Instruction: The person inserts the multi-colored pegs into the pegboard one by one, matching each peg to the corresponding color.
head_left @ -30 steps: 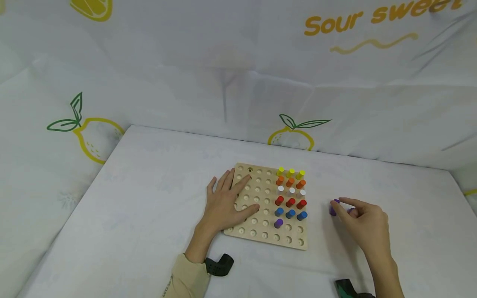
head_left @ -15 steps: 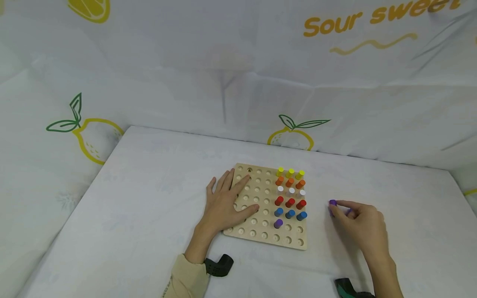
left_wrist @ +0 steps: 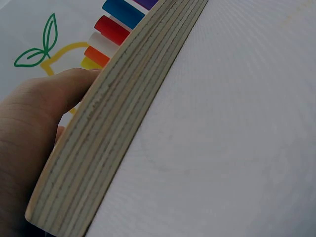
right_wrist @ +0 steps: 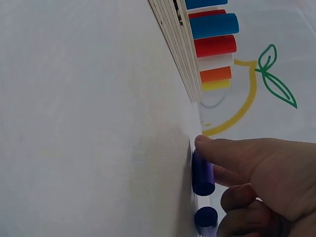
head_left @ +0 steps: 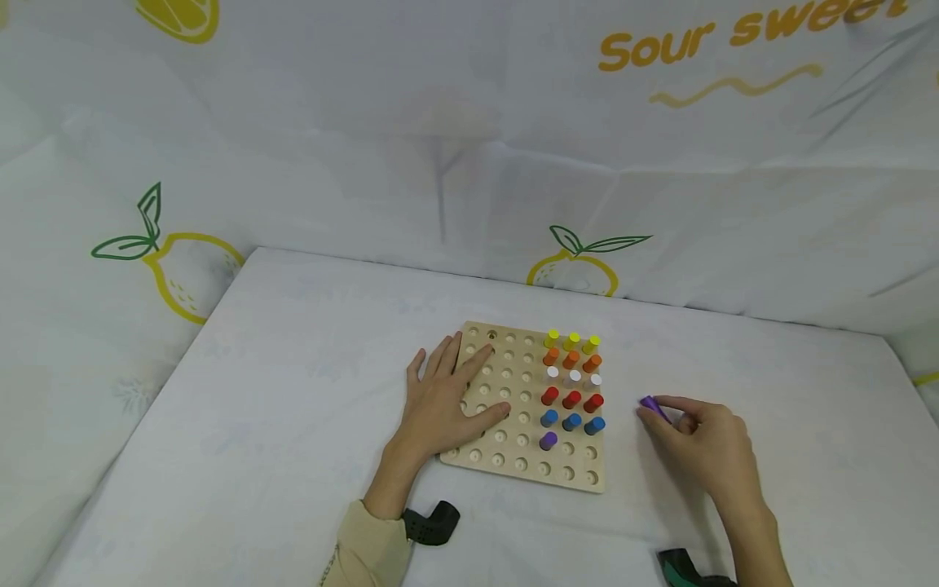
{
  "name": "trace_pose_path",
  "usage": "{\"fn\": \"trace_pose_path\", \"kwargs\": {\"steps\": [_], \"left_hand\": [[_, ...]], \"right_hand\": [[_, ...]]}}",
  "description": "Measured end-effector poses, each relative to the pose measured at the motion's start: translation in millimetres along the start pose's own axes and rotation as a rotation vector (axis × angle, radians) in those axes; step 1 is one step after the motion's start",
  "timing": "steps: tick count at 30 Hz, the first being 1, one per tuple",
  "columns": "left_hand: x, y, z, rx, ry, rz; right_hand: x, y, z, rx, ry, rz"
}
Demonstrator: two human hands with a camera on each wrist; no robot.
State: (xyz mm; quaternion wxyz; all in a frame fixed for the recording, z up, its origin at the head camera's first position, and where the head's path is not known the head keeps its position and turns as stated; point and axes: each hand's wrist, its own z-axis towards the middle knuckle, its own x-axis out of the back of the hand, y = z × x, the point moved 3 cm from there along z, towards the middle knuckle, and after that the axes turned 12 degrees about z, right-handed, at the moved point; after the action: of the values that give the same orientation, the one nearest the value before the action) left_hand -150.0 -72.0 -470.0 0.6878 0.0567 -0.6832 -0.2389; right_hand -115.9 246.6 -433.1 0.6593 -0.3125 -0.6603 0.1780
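My left hand (head_left: 433,412) rests with spread fingers on the left part of a square wooden pegboard (head_left: 513,334). In the left wrist view, the thumb (left_wrist: 64,91) lies along the board's layered edge. To the right of the board, my right hand (head_left: 707,440) pinches a purple peg (head_left: 655,408) between thumb and fingertips, tilted. The right wrist view shows a second purple peg (right_wrist: 206,219) by the curled lower fingers; cannot tell whether they hold it. One purple peg (head_left: 548,441) stands in the board below the blue row (head_left: 572,421).
Above the blue pegs stand rows of red (head_left: 572,399), white (head_left: 575,376), orange (head_left: 570,359) and yellow pegs (head_left: 571,342). Bare holes (head_left: 544,468) run along the board's front edge. A white cloth (head_left: 293,367) covers the table, with a lemon-printed curtain (head_left: 367,163) behind.
My right hand has shifted slightly left, and the pinched purple peg has gone from nearly upright to slanted. The second purple peg has dropped out of sight in the head view. My left hand stays still.
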Motion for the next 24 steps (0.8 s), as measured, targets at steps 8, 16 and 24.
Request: {"fn": "trace_pose_path", "kwargs": {"steps": [8,16,24], "left_hand": [[0.5,-1.0,0.2,0.001,-0.002,-0.001],[0.0,-0.9,0.7,0.001,-0.004,-0.005],[0.0,-0.4,0.3,0.002,-0.007,-0.007]], "right_hand": [[-4.0,-1.3,1.2,0.041,0.006,-0.018],[-2.7,-3.3,0.3,0.073,0.012,-0.018],[2.5,-11.5,-2.2,0.117,0.041,0.012]]}}
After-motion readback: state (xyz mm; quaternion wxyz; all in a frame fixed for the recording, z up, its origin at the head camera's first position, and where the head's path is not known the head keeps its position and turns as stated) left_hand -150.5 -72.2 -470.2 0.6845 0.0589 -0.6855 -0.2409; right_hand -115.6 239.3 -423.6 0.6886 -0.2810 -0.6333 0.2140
